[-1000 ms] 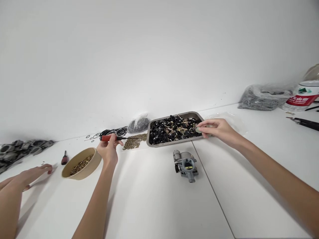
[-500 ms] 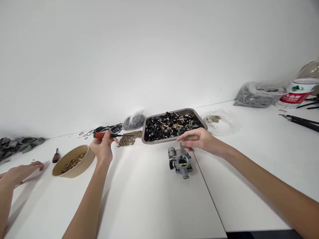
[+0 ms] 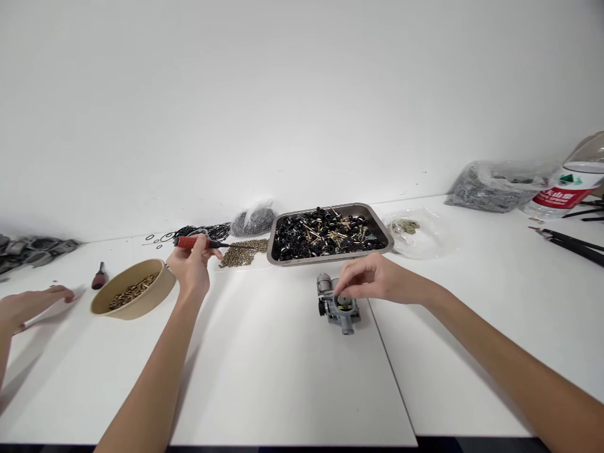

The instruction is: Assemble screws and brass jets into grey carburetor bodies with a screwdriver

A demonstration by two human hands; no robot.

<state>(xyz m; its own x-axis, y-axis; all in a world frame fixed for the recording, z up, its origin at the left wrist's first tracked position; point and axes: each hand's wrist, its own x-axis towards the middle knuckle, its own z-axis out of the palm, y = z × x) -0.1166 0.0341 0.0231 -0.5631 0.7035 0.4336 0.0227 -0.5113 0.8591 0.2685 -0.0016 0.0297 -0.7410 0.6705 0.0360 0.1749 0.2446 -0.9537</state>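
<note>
Since the earlier frame, the right hand (image 3: 377, 286) has moved from the metal tray (image 3: 330, 236) to the carburetor (image 3: 338, 307) on the desk (image 3: 283, 377), fingertips pinched at its top opening. Left hand (image 3: 191, 267) grips a red-handled screwdriver (image 3: 193, 241), raised. Carburetor: rigid cast metal, probably heavy; grasp the body.

Two screwdrivers (image 3: 195, 241), one carburetor (image 3: 338, 306)
</note>
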